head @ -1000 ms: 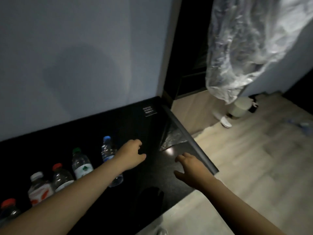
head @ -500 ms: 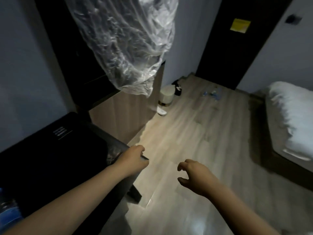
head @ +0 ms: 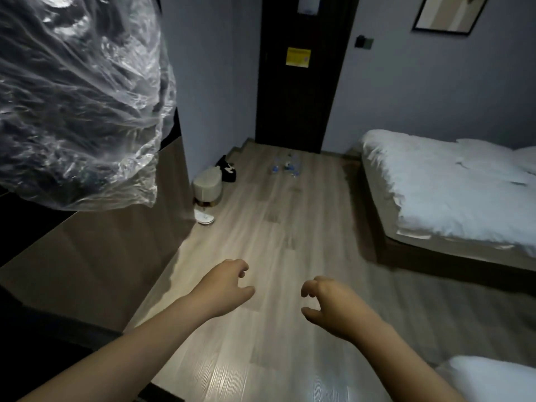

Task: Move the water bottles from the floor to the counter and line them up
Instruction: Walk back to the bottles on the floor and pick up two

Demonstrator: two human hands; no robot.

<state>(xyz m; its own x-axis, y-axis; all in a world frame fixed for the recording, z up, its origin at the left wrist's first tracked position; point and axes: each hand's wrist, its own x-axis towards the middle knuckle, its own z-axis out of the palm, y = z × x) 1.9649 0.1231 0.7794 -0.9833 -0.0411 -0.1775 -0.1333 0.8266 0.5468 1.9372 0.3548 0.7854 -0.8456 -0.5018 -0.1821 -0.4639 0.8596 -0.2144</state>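
Bottles first: water bottles [head: 285,165] are sitting in a small cluster on the wood floor [head: 275,236] at the far end of the rm, just in front of the dark door [head: 301,97]; blue caps are showing on a couple, but they're too small to count; they're sitting well apart from both hands. Person is holding both bare arms out fwd over the floor; left hand [head: 224,287] is hovering palm down w/ fingers loosely curled & thumb sticking out sideways, holding nothing; right hand [head: 330,306] is hovering beside it w/ a gap btwn them, fingers hooked in a loose claw, also gripping nothing.

Crinkled clear plastic sheet [head: 78,105] is hanging across the upper left, catching the light; below it a brown wood panel [head: 101,256] is running along the floor edge. Cream bin [head: 207,185] is standing by the wall corner, white slipper [head: 205,218] lying just in front of it, black item [head: 226,169] lying just behind. Bed [head: 449,198] w/ white bedding is filling the right side; yellow notice [head: 298,57] is sticking to the door; wall switch [head: 364,42] & framed picture [head: 448,13] are showing on the wall above the bed.
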